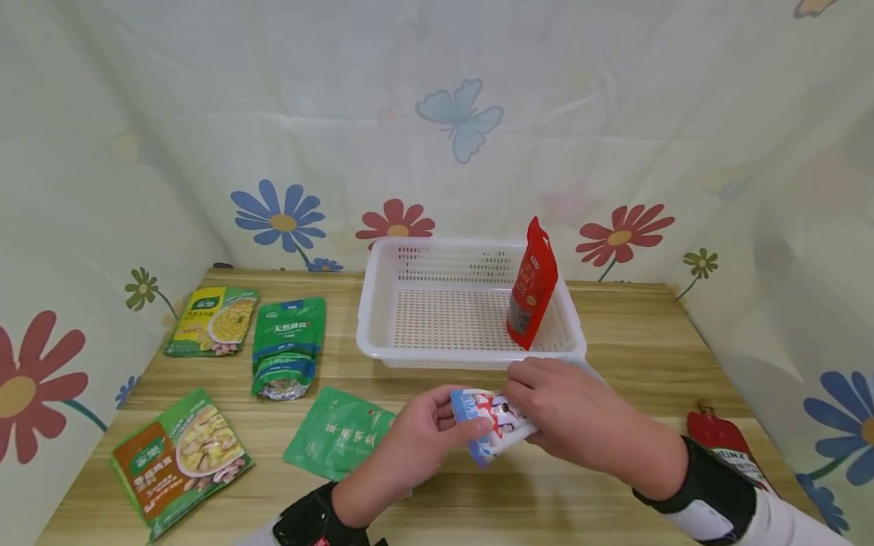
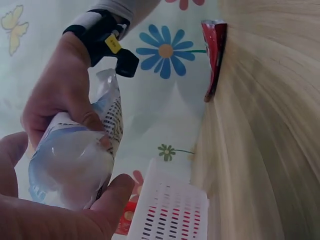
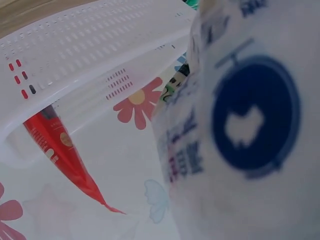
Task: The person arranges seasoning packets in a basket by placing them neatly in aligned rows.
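A small white and blue plastic packet (image 1: 507, 426) with a printed picture is held between both hands in front of the basket. My left hand (image 1: 429, 426) pinches its left end, thumb on top. My right hand (image 1: 572, 413) grips the right end with bent fingers. In the left wrist view, the packet's clear, rounded end (image 2: 70, 167) faces the camera. The right wrist view shows its printed side (image 3: 252, 165) close up and blurred. Behind the hands, a white perforated basket (image 1: 471, 354) contains a red pouch (image 1: 531, 292) standing upright at its right end.
Left on the wooden table lie a yellow-green soup packet (image 1: 213, 322), a green and blue pouch (image 1: 289, 341), a brown-green soup packet (image 1: 179, 462) and a plain green pouch (image 1: 337, 432). A red Heinz pouch (image 1: 727, 444) lies at right, partly behind my right forearm.
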Demonstrator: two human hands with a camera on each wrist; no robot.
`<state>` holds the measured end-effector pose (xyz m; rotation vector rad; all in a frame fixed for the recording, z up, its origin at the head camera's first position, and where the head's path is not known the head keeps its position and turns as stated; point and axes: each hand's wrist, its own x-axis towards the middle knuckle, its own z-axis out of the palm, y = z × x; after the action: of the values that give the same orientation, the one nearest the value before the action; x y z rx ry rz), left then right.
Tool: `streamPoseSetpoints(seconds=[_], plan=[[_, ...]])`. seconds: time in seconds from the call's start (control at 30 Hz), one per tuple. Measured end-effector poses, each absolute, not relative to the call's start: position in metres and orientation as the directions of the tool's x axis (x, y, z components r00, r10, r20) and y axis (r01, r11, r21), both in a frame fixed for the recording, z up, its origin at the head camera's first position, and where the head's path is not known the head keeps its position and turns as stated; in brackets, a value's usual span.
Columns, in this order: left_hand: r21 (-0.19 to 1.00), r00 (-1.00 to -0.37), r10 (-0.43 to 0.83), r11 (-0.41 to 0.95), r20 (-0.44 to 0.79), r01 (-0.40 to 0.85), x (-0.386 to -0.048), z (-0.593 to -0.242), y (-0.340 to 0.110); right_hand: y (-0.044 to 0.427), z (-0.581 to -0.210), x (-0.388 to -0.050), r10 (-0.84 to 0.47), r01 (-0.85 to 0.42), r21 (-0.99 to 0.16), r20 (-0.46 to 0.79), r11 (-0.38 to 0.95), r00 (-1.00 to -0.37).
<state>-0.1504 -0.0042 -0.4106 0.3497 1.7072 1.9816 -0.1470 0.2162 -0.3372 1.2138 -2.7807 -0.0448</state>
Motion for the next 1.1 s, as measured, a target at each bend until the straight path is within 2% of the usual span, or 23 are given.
streamPoseSetpoints(seconds=[0.2, 0.43, 0.57, 0.83, 1.1], plan=[[0.964, -0.867, 0.468, -0.097, -0.174, -0.246, -0.148, -0.415, 0.002, 0.207, -0.334, -0.147, -0.732, -0.725, 0.104, 0.087, 0.681, -0.675], [0.943, -0.888, 0.438, -0.215, -0.138, -0.253, -0.146, -0.418, 0.006, 0.202, -0.331, -0.146, -0.720, -0.708, 0.137, 0.081, 0.693, -0.689], [0.939, -0.887, 0.438, -0.222, -0.144, -0.262, -0.145, -0.418, 0.006, 0.201, -0.330, -0.145, -0.721, -0.707, 0.149, 0.087, 0.691, -0.687], [0.949, -0.897, 0.415, -0.194, -0.150, -0.249, -0.145, -0.417, 0.004, 0.200, -0.331, -0.145, -0.730, -0.719, 0.129, 0.113, 0.683, -0.674], [0.954, -0.917, 0.380, -0.210, -0.121, -0.213, -0.144, -0.423, 0.005, 0.202, -0.339, -0.145, -0.731, -0.733, 0.043, 0.140, 0.678, -0.668]])
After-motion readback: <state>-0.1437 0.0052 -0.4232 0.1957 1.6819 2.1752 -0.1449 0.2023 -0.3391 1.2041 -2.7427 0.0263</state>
